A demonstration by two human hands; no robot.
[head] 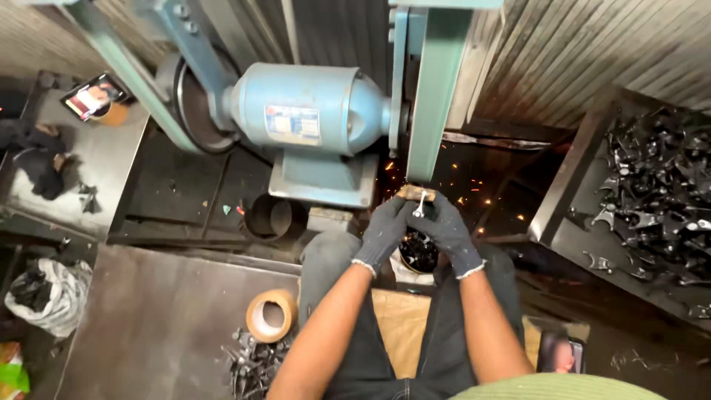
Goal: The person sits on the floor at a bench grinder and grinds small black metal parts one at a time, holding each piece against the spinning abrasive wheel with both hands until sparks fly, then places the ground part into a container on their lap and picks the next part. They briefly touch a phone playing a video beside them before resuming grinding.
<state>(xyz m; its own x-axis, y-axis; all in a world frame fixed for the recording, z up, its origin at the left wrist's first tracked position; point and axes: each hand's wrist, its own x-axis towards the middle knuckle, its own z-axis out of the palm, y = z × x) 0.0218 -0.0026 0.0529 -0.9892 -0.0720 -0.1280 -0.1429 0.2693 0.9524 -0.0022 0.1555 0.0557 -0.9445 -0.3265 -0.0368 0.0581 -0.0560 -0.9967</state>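
Observation:
Both my hands wear dark grey gloves. My left hand (384,231) and my right hand (448,231) together hold a small shiny metal part (420,204) against a wooden block (415,192) at the lower end of a green grinding belt (433,96). Orange sparks (466,198) fly off to the right of the belt. A blue motor (307,111) drives the belt from the left. Below my hands, between my knees, stands a small pot of dark metal parts (418,252).
A bin with several black metal parts (659,200) stands at the right. A roll of tape (271,315) and a heap of metal pieces (252,363) lie on a metal table at lower left. A phone (92,96) rests at upper left, another phone (560,352) by my right leg.

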